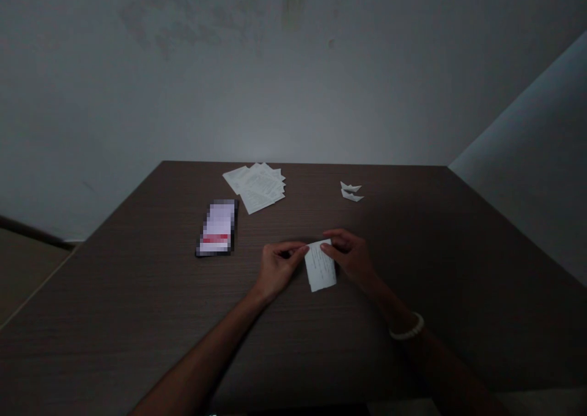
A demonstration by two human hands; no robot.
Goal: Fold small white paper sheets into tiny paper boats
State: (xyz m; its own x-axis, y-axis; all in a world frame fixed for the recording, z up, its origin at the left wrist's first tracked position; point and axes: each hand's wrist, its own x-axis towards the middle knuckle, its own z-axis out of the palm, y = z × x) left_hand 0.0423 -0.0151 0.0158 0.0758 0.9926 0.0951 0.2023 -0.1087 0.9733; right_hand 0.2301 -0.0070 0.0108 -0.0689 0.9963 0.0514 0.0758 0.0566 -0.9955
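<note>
The brown counter is the biggest thing. On it, near the back, lies a messy pile of papers, and close to that a phone. The left hand pinches the top left corner of a small paper. The right hand holds its top right part loosely, thumb in front. The small paper is between them, near the counter's middle. It looks like the top edge is being worked. The next move calls for steady, even fingers. Two tiny folded papers sit farther back. Some right fingers are hidden, the phone screen is blurry, and the writing is too small to read.
</note>
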